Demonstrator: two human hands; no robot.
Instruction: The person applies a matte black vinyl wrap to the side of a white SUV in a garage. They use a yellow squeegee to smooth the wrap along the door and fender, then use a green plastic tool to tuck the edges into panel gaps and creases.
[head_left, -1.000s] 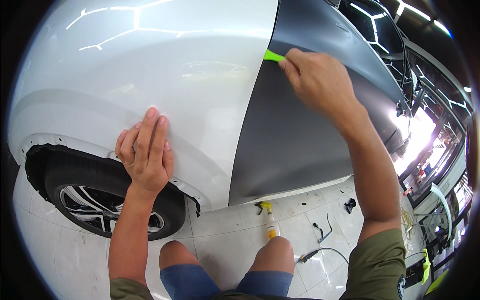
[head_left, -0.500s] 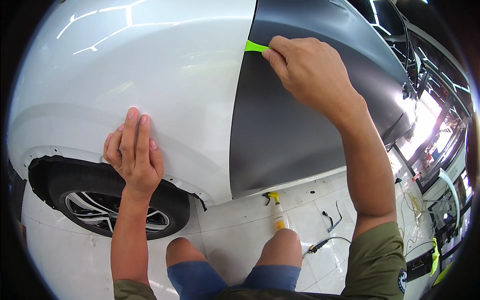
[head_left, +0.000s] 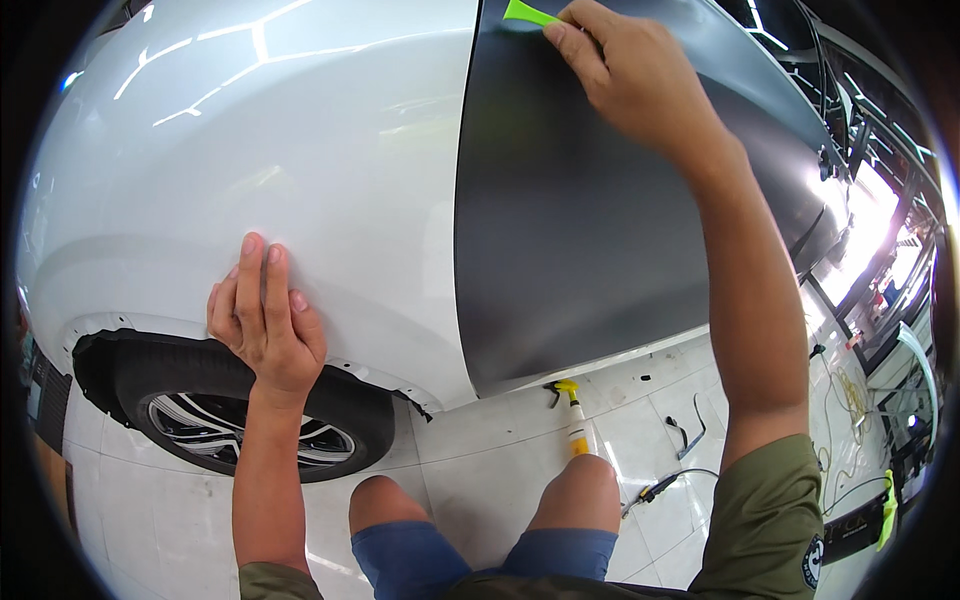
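In my right hand [head_left: 640,80] a lime-green plastic scraper [head_left: 527,13] is pinched between thumb and fingers. Its flared tip points left, over the upper part of the matt dark-grey car door [head_left: 590,220], just right of the seam beside the white fender. Whether the tip touches the door, I cannot tell. My left hand [head_left: 265,320] lies with fingers stretched out on the glossy white fender [head_left: 340,200], above the wheel arch, and holds nothing.
Below the fender is a wheel [head_left: 250,430] with a black tyre. A spray bottle [head_left: 577,425] with a yellow head stands on the tiled floor near my right knee. Farther right lie a black wand-like tool [head_left: 655,488], a dark curved strip [head_left: 692,430] and pale cords [head_left: 845,410].
My right hand has moved the scraper up and away from the seam, over the door. My left hand stays on the fender. The whole view has shifted slightly.
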